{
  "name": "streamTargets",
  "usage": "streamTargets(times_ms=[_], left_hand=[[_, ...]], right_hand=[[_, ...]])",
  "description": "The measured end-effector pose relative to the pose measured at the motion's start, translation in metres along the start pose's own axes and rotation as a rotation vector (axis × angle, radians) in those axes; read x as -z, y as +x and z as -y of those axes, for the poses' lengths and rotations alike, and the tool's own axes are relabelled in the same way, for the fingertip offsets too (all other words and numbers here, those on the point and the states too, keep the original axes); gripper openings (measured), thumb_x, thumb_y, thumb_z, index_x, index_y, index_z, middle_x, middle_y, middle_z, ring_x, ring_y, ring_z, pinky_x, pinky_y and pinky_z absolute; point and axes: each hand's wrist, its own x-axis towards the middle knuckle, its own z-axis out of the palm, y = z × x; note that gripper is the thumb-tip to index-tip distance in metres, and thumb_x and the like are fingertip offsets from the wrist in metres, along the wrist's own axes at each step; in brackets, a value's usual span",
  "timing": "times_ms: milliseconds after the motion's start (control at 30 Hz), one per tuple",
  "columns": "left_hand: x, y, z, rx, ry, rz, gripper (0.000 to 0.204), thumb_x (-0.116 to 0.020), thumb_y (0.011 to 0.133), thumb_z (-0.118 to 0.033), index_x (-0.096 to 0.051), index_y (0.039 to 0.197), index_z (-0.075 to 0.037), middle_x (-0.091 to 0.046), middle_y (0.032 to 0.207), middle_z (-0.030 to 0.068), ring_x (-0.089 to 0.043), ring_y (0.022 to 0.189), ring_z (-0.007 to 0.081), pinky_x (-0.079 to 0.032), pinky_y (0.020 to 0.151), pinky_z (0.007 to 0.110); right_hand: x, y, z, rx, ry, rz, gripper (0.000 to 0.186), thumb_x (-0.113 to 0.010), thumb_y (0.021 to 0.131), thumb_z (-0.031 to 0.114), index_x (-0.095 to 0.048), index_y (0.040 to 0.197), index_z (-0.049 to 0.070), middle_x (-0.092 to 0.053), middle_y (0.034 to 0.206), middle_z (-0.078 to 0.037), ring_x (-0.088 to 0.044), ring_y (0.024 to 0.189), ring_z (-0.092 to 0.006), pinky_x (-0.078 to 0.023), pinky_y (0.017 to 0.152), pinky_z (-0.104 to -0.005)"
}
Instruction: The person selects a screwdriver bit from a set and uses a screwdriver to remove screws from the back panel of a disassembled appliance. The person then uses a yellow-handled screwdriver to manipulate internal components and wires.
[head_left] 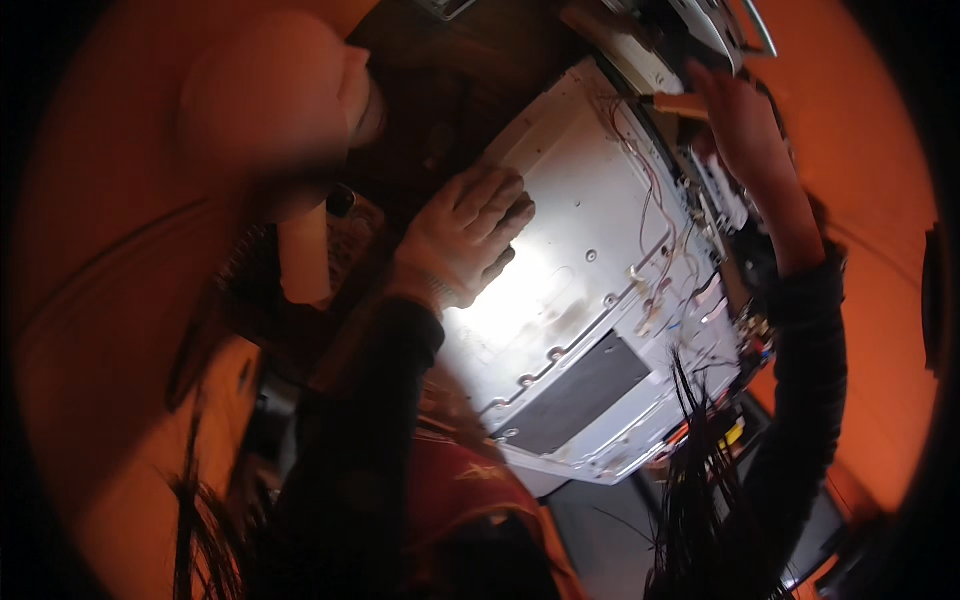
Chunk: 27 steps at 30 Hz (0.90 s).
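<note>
Your right hand point(745, 125) closes its fingers around the orange-handled tool point(682, 104), exact pinch hidden; the tool's long axis runs roughly sideways, dark tip pointing left toward the thin wires point(655, 185) near the upper-right edge of the white metal panel point(560, 190). Your left hand point(465, 235) is well apart, lower left, fingers close together over the panel's left side, can't tell if gripping; your right is clearly nearer those upper wires.

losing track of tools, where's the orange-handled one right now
In the head view's upper right, the orange-handled tool is in the right hand, its dark tip pointing left near thin wires on the white panel.
</note>
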Motion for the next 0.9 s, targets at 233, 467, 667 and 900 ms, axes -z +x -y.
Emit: streamTargets(times_ms=[233, 467, 667, 900], left_hand=[[-0.005, -0.006, -0.003, 0.048, -0.014, -0.060, 0.053, -0.070, 0.081, -0.034, -0.061, 0.129, -0.013, -0.051, 0.137, 0.0044, -0.040, 0.137, 0.0213, -0.032, 0.116, 0.040], [-0.005, -0.008, -0.005, 0.068, 0.013, -0.053, 0.050, -0.068, 0.084, -0.035, -0.062, 0.129, -0.013, -0.052, 0.138, 0.0036, -0.039, 0.137, 0.0206, -0.030, 0.119, 0.040], [-0.008, -0.008, -0.004, 0.058, 0.031, -0.049, 0.049, -0.066, 0.086, -0.036, -0.061, 0.130, -0.014, -0.051, 0.140, 0.0040, -0.039, 0.138, 0.0210, -0.029, 0.120, 0.040], [-0.012, -0.009, -0.003, 0.060, 0.038, -0.021, 0.049, -0.064, 0.088, -0.037, -0.060, 0.131, -0.015, -0.050, 0.143, 0.0040, -0.037, 0.140, 0.0213, -0.027, 0.121, 0.040]], right_hand=[[0.013, -0.003, 0.010, 0.251, 0.246, 0.048, 0.021, -0.067, 0.091, 0.013, -0.070, 0.111, 0.005, -0.069, 0.072, -0.009, -0.068, 0.057, -0.0189, -0.054, 0.064, -0.0316], [0.017, 0.007, 0.008, -0.373, 0.208, 0.275, 0.023, -0.064, 0.095, 0.017, -0.067, 0.112, 0.002, -0.071, 0.091, -0.012, -0.069, 0.061, -0.0170, -0.054, 0.062, -0.0314], [0.011, -0.003, 0.008, 0.126, 0.386, 0.027, 0.031, -0.061, 0.097, 0.027, -0.065, 0.113, 0.001, -0.070, 0.089, -0.014, -0.070, 0.064, -0.0178, -0.052, 0.056, -0.0276], [0.025, 0.003, 0.012, -0.224, 0.056, 0.253, 0.020, -0.070, 0.089, 0.008, -0.068, 0.108, 0.000, -0.071, 0.092, -0.013, -0.073, 0.070, -0.0191, -0.055, 0.061, -0.0295]])
